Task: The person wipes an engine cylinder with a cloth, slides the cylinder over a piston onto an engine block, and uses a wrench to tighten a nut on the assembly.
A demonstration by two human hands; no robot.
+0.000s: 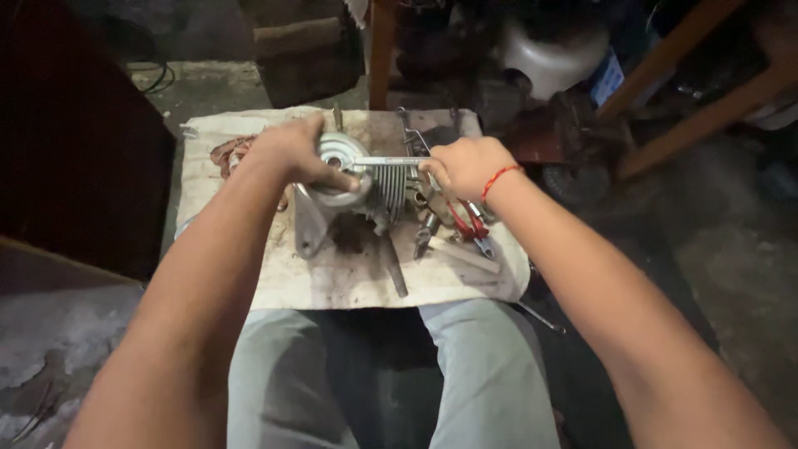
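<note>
Both hands: left (291,150) grips flywheel (337,166), right (465,166) wrench (391,160) (engine).

A low bench (274,287) covered by a stained white cloth (349,287) carries the work. A small finned engine block (366,187) sits at its centre. Red-handled pliers (472,224) and loose metal tools (426,233) lie toward the right edge. A rusty chain (226,151) lies near the far left corner.

Red-handled pliers (472,223), a stained cloth (349,278) underneath, orange wooden legs (690,91) and a white tank (553,54) behind
</note>
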